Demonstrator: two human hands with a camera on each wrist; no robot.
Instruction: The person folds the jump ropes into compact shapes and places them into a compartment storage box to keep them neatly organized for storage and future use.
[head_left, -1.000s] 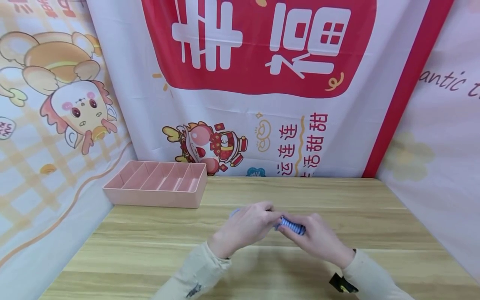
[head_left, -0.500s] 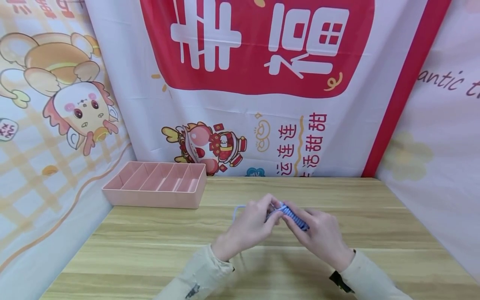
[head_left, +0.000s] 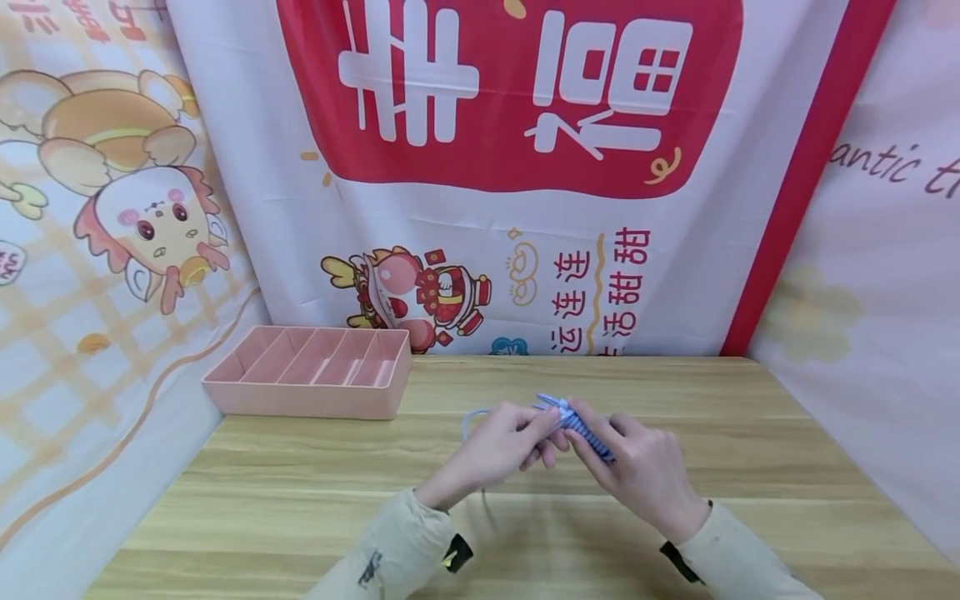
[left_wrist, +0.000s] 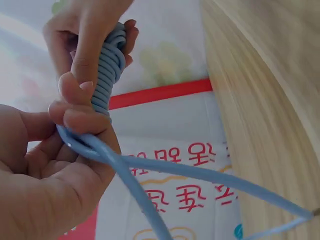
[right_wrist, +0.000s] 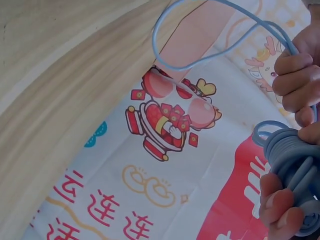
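Note:
A light blue cord is wound into a tight bundle (head_left: 590, 435), which my right hand (head_left: 647, 471) grips between thumb and fingers above the middle of the table. My left hand (head_left: 504, 446) pinches the cord near the bundle's far left end. Stacked turns show on the wound part (left_wrist: 103, 82) in the left wrist view, and two loose strands (left_wrist: 200, 173) run out from the left fingers, crossing each other. A wide slack loop (right_wrist: 158, 37) extends from the left hand in the right wrist view, with a smaller loop (right_wrist: 260, 131) at the bundle's end.
A pink divided box (head_left: 307, 398) stands at the table's back left. Printed cloth (head_left: 480, 208) hangs behind the wooden table (head_left: 720, 433) and along both sides. Black tags (head_left: 458, 552) hang at the sleeve cuffs.
Both hands have risen slightly with the bundle, which now tilts more steeply. The left fingers have changed their hold, uncovering a cord loop at the bundle's top. Slack cord now shows left of the left hand.

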